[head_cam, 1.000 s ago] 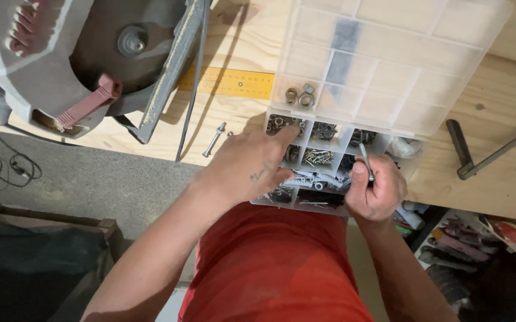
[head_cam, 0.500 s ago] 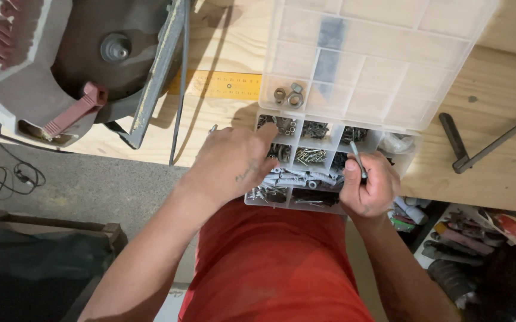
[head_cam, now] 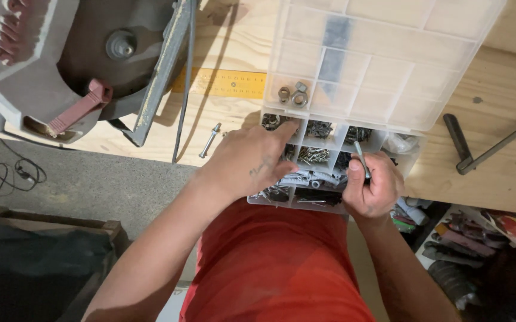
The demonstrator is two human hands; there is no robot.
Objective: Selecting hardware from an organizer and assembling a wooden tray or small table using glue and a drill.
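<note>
A: Right hand (head_cam: pixel 372 189)?
B: Fist closed round a slim metal bolt (head_cam: pixel 362 158), upright over the organizer box (head_cam: pixel 335 173).
A: Left hand (head_cam: pixel 249 164)?
B: Spread flat, fingertips in a rear compartment among screws; grasp unclear.
A: Around it?
B: Box at counter (head_cam: pixel 496 173) edge, lid open; loose bolt (head_cam: pixel 209 140) beside the saw (head_cam: pixel 61 59).
</note>
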